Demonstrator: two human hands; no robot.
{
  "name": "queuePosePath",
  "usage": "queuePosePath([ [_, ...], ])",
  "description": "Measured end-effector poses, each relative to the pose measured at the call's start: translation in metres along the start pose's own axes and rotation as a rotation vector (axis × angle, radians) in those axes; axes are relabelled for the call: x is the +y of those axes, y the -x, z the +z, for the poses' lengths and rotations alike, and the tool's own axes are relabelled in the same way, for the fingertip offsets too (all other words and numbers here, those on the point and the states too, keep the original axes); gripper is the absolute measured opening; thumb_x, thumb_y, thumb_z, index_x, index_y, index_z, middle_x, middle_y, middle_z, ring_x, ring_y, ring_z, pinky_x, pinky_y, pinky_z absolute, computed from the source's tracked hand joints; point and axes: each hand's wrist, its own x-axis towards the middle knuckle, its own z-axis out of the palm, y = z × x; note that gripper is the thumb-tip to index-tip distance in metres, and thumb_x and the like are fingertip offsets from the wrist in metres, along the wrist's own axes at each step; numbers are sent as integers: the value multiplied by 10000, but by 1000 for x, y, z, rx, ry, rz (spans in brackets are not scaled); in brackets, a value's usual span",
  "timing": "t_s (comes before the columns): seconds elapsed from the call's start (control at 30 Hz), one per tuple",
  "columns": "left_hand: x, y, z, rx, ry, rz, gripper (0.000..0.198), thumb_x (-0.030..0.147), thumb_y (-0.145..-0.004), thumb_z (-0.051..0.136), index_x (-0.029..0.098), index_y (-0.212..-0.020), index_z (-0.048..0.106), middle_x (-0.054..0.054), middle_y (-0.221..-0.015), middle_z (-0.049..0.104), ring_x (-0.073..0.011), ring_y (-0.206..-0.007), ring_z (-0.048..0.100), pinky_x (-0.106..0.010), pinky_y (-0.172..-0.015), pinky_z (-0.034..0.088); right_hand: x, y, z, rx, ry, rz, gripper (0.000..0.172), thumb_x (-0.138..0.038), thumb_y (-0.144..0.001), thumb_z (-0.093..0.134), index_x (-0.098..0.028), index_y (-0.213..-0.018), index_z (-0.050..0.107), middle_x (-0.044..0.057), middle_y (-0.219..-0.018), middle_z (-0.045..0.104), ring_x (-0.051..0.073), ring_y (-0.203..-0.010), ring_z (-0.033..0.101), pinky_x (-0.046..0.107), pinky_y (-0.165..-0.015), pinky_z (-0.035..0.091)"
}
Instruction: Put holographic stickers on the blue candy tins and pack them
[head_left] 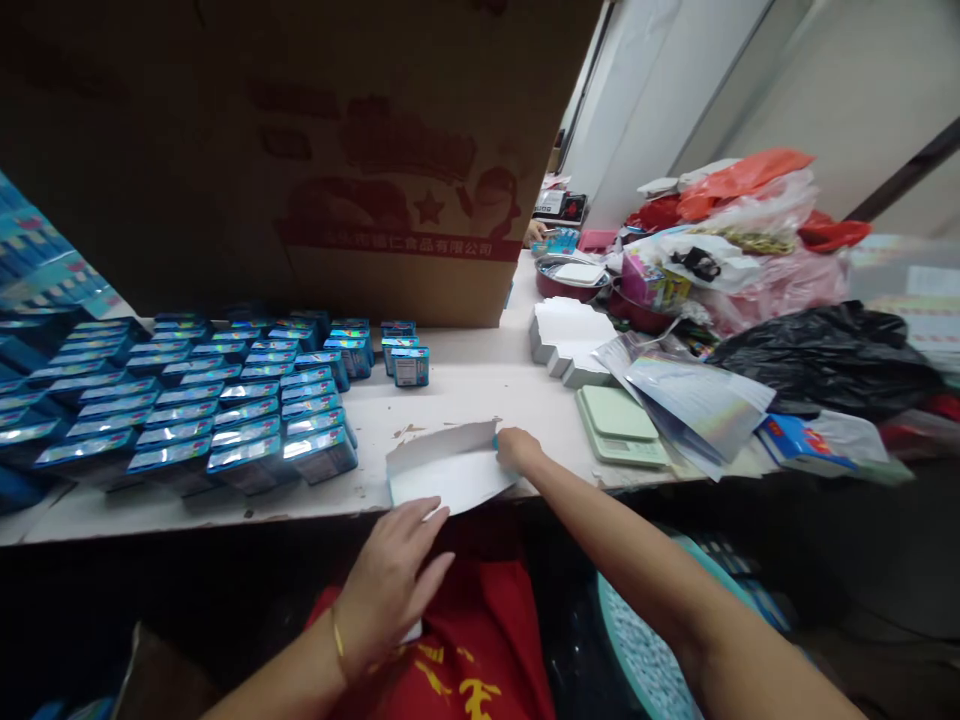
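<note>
A flat, unfolded white carton (pixel 446 470) lies at the table's front edge, partly over the edge. My right hand (pixel 516 448) is closed on its right side, with a bit of blue showing at the fingertips. My left hand (pixel 397 575) reaches up from below with fingers stretched out and close together, its tips touching the carton's lower edge. A gold bangle sits on that wrist. Left of the carton stand rows of small blue boxes (pixel 225 400) with shiny tops.
A big brown cardboard box (pixel 337 150) stands at the back. A stack of white flat cartons (pixel 570 335), a pale green scale (pixel 621 425), shiny sheets (pixel 697 395), bowls and plastic bags (pixel 825 350) crowd the right. Another person's hand (pixel 534 232) shows far back. Red cloth (pixel 465 650) lies below.
</note>
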Motion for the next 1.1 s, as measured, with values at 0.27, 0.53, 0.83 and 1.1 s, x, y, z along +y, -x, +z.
queuePosePath([
  [0.27,-50,-34,72,-25,-213,69,438,172,-805,420,179,-1242,387,-98,-1280,439,-245,-1187,365,-439,-975,293,16,32,3,118,-71,54,240,-287,-811,439,-142,-861,623,110,-848,630,214,-848,582,306,-741,434],
  [0.53,-58,-40,76,-129,-272,-24,187,233,-827,412,179,-920,564,-79,-881,579,-212,-845,511,-356,-726,406,-11,72,60,525,72,-498,123,-287,-768,561,-196,-848,544,44,-855,566,188,-819,497,302,-714,381],
  [0.83,-57,-53,72,-272,-316,-48,262,308,-853,337,148,-803,538,-76,-762,563,-204,-743,515,-317,-634,392,-5,47,44,377,92,-532,210,-328,-843,417,-192,-860,576,54,-817,604,186,-773,546,299,-666,409],
  [1.1,-46,-63,40,16,-205,-178,354,398,-827,366,162,-1027,537,-116,-1171,481,-249,-1030,444,-381,-839,369,-2,-2,-1,363,76,-489,270,-127,-781,451,-214,-1004,575,58,-960,631,179,-949,544,293,-821,402],
])
